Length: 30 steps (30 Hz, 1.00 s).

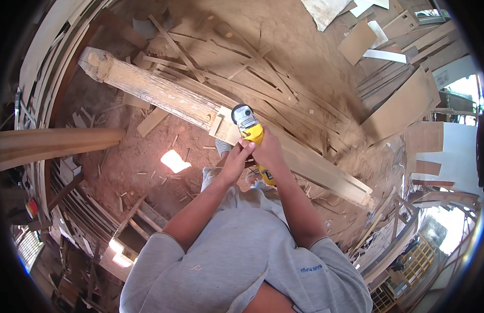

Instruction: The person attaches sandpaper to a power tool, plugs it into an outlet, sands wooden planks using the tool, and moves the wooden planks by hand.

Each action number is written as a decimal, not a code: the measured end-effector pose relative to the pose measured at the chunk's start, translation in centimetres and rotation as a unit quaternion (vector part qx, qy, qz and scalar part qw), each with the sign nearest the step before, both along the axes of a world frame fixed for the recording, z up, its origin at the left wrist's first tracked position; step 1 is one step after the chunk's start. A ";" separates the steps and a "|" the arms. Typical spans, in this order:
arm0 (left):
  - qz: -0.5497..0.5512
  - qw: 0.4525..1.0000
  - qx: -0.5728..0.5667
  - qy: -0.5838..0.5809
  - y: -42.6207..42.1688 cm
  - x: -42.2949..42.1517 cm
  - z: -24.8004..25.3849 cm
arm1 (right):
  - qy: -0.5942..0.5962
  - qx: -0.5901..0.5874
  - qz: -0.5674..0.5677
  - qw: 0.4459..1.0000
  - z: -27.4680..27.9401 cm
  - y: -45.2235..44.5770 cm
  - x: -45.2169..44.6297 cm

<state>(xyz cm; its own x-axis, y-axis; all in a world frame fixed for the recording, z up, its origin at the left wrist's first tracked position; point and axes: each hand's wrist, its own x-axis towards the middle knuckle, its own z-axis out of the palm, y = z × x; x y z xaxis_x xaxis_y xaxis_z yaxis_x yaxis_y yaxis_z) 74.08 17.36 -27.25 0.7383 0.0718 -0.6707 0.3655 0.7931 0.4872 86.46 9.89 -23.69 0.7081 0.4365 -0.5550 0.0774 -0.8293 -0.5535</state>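
Both of my hands are around a yellow and grey angle grinder (253,133). My right hand (268,150) wraps its yellow body from the right side. At the left side of the tool, my left hand (237,161) has its fingers closed near the grinder's neck; the exact grip is partly hidden. The round dark head of the grinder is over or against a small pale wood block (219,124), which lies on a long timber beam (158,91). Whether the disc touches the wood cannot be made out.
Loose wood strips (226,78) lie on the dirt floor beyond the beam. A thick curved plank (59,146) juts in from the left. Boards and sheets (404,104) are stacked at the right. A foot in a shoe (222,146) is beside the beam.
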 end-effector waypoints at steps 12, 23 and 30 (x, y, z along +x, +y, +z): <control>-0.052 0.998 -0.020 -0.002 -3.2 0.8 0.5 | -0.004 0.013 -0.049 0.999 0.6 -4.8 -0.2; -0.093 0.996 -0.009 -0.008 -9.4 2.1 1.2 | 0.029 -0.004 -0.101 0.994 2.1 -11.9 0.3; -0.113 0.993 -0.009 -0.016 -14.8 3.4 2.1 | 0.025 -0.011 -0.119 0.992 3.2 -17.5 1.2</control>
